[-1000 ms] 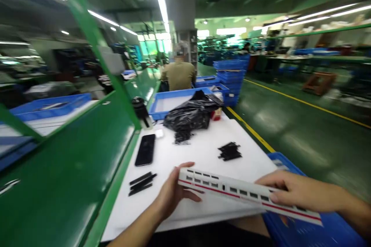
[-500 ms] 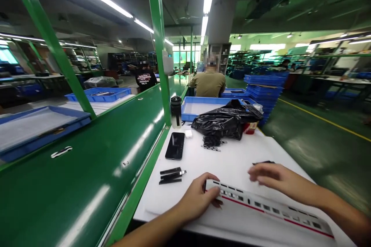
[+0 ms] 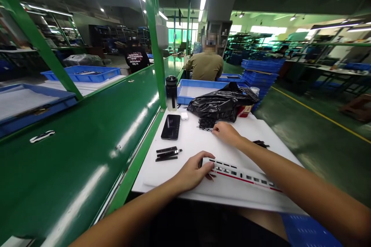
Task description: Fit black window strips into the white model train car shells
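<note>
right hand [image 3: 226, 133] advanced, train shell [image 3: 246, 175] between left fingers [image 3: 204, 154] at one end

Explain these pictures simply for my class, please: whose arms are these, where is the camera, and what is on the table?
There is no machine here: these are a person's bare hands. Every picture comes from one camera worn on that person's head, looking forward and down.

The left hand holds one end of a white, train-like shell with windows and a red stripe. The right hand is at the edge of a pile of thin black parts; whether it grips one is unclear.

Also on the white table are black strips, a phone, a bottle and a black plastic bag.
</note>
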`<state>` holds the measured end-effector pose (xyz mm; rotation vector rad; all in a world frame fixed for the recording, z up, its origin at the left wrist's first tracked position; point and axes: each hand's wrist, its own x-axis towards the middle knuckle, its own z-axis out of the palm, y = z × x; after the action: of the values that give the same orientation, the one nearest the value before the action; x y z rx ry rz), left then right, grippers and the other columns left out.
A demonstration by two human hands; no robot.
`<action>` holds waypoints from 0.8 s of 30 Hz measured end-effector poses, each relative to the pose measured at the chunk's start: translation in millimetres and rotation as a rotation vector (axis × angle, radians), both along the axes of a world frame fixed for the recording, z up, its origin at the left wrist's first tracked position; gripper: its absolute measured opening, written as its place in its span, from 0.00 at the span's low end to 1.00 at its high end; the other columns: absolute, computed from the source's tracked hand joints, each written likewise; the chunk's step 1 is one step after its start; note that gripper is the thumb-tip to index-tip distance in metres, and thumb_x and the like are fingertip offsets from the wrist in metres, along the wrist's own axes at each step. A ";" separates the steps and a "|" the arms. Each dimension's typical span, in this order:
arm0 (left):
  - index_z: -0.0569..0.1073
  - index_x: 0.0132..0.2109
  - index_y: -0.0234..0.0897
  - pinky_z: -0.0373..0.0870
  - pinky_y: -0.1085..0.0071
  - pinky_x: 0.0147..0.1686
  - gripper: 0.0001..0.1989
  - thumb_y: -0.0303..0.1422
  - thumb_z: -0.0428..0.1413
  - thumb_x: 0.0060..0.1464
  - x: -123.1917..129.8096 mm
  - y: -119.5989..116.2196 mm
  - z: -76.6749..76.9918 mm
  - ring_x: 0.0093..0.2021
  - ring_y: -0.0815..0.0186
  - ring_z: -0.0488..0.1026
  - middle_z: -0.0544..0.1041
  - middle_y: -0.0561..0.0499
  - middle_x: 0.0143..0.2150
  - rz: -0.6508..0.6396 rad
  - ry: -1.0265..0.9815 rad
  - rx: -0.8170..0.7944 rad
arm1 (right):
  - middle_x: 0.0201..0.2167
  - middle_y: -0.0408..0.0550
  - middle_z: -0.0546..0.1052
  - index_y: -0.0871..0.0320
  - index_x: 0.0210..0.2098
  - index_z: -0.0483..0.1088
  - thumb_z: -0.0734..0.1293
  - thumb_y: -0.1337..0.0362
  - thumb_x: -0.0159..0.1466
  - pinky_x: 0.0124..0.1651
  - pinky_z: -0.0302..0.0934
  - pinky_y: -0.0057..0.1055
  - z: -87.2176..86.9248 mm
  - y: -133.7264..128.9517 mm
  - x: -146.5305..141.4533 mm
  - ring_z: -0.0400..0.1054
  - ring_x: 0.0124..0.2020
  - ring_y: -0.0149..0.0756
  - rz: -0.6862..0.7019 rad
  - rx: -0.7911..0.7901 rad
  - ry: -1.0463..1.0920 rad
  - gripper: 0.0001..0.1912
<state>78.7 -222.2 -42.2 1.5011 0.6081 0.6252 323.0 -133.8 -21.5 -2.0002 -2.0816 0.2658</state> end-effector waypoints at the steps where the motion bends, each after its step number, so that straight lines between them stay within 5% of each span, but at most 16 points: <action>1: 0.70 0.52 0.36 0.75 0.65 0.40 0.18 0.43 0.55 0.62 -0.2 0.0 0.2 0.34 0.63 0.79 0.77 0.46 0.41 -0.004 -0.005 -0.008 | 0.49 0.50 0.74 0.58 0.48 0.72 0.65 0.56 0.69 0.50 0.67 0.42 2.2 -2.8 -0.8 0.71 0.47 0.38 -0.003 0.003 -0.009 0.14; 10: 0.71 0.51 0.38 0.76 0.65 0.40 0.16 0.43 0.54 0.62 0.5 0.3 0.5 0.38 0.61 0.78 0.77 0.46 0.44 0.031 -0.013 -0.032 | 0.28 0.47 0.79 0.54 0.34 0.74 0.63 0.60 0.66 0.40 0.63 0.34 24.6 -53.6 9.2 0.72 0.33 0.39 -0.067 0.088 0.130 0.09; 18: 0.71 0.49 0.35 0.76 0.65 0.42 0.18 0.45 0.54 0.62 1.8 0.9 7.4 0.41 0.61 0.76 0.74 0.47 0.42 0.073 -0.040 -0.097 | 0.27 0.45 0.77 0.56 0.34 0.73 0.61 0.51 0.68 0.34 0.66 0.29 46.9 -116.9 -7.1 0.71 0.27 0.33 -0.065 0.013 0.481 0.17; 24: 0.72 0.49 0.36 0.77 0.64 0.43 0.17 0.44 0.53 0.62 2.2 6.4 6.0 0.42 0.61 0.75 0.74 0.48 0.41 0.072 -0.097 -0.220 | 0.28 0.47 0.77 0.56 0.42 0.76 0.65 0.46 0.64 0.31 0.66 0.31 28.5 -181.5 -24.6 0.69 0.25 0.34 -0.264 -0.035 0.721 0.20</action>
<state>80.9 -215.8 -36.1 1.2410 0.6372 0.6602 298.4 -315.3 6.9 -1.7935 -1.3603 0.8294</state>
